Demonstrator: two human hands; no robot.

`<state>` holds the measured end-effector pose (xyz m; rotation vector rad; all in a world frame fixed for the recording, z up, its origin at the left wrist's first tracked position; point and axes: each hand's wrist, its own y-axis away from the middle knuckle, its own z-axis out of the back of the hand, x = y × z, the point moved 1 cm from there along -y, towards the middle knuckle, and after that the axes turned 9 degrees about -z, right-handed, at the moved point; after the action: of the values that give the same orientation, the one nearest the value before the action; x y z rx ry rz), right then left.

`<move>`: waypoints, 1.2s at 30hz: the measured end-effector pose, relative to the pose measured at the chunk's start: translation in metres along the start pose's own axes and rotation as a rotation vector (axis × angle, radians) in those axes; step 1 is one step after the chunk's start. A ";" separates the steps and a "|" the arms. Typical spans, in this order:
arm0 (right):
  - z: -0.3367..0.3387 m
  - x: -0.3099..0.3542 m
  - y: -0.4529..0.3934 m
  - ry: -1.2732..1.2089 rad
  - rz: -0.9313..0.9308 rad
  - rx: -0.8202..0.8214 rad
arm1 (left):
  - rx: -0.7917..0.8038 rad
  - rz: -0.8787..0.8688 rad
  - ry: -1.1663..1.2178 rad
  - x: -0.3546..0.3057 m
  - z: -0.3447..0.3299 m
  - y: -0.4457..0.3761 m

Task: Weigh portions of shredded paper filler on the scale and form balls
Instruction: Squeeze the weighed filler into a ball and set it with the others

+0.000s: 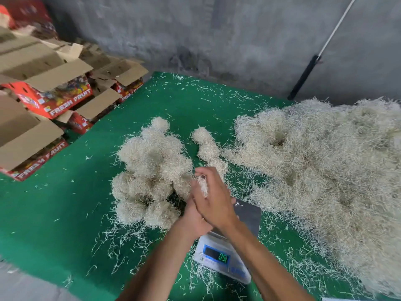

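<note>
Now both hands (204, 200) press together, rolling a paper tuft (202, 185) above the scale (225, 255); next, onto the ball pile (152, 174).

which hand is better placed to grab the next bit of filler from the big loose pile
Right, probably. The right hand is on the same side as the loose pile, just past the scale. The left hand sits beside the finished balls.

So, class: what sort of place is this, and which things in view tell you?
Probably a fruit packing room or storeroom. Open cartons printed "FRESH FRUIT" are stacked by a bare concrete wall, a big heap of shredded paper filler lies on green matting, and a small scale sits beside it.
</note>
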<state>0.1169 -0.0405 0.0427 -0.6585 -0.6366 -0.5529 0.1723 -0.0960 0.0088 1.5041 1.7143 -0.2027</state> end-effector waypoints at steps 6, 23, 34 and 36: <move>-0.004 -0.010 -0.009 0.080 -0.051 0.005 | -0.206 -0.145 0.196 -0.052 0.016 0.000; -0.083 0.004 -0.027 0.152 -0.254 0.430 | -0.420 -0.102 0.419 -0.098 0.104 -0.016; -0.083 0.017 -0.132 0.140 -0.398 0.127 | -0.341 -0.143 0.268 -0.108 0.134 -0.011; -0.084 -0.002 -0.100 0.168 -0.441 0.197 | -0.315 -0.140 0.173 -0.096 0.129 -0.012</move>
<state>0.0815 -0.1648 0.0275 -0.2789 -0.6707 -0.9314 0.2165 -0.2491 -0.0156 1.1995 1.8893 0.1245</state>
